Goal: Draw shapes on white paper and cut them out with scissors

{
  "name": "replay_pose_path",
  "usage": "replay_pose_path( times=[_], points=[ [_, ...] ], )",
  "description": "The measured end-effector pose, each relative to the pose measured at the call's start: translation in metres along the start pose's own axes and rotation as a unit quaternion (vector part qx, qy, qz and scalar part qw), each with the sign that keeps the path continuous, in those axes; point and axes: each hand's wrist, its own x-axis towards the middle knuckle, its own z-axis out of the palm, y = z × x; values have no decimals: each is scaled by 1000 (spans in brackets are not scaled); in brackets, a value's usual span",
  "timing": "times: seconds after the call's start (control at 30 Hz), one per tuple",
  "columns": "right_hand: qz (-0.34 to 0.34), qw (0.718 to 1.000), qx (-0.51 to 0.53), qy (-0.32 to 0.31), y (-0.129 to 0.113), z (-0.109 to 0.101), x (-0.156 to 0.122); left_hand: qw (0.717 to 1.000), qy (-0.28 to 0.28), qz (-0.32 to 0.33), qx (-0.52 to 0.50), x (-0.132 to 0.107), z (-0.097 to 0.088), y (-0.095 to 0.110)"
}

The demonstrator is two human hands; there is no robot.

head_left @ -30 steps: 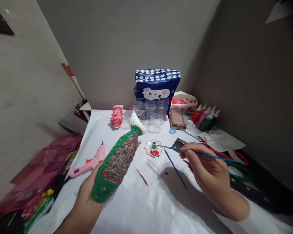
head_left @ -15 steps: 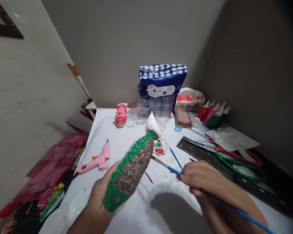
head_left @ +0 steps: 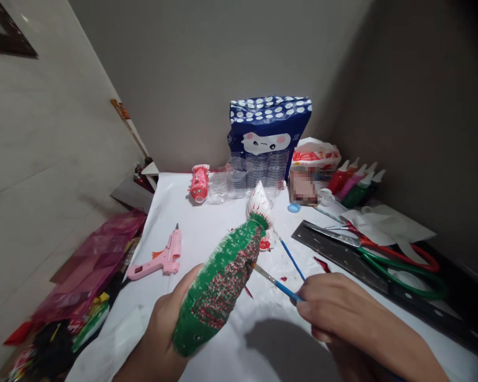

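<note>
My left hand is wrapped round the head end of a bottle painted as a green fish with red and white scales and a white tail pointing up and away. My right hand pinches a blue-handled paintbrush; its tip touches the fish's right side at mid-body. A small paint palette with red paint peeks out behind the fish. A second blue brush lies on the white table cover.
A pink glue gun lies left of the fish. At the back stand a red painted fish bottle, clear bottles, a blue dotted pack and paint bottles. Scissors and a dark ruler lie at right. Pink bag at left.
My right hand drew the brush back from the palette and brought its tip onto the fish's side. My left hand shifted the fish rightward and nearer, in front of the palette.
</note>
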Motion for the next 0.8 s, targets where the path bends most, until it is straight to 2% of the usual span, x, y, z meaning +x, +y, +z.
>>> replay_pose_path(
  times=[0.1,0.47,0.67,0.8],
  points=[
    [-12,999,-3,-31,3,-3,-4,1000,5,0,0,0,-2,2],
    [9,998,-62,-15,-3,-5,1,1000,-6,12,-4,1,-2,5],
    [-30,997,-71,-18,-1,-6,4,999,-29,12,6,3,-5,9],
    [-34,997,-67,-27,1,-5,0,1000,-19,5,11,2,-3,7]
  ],
)
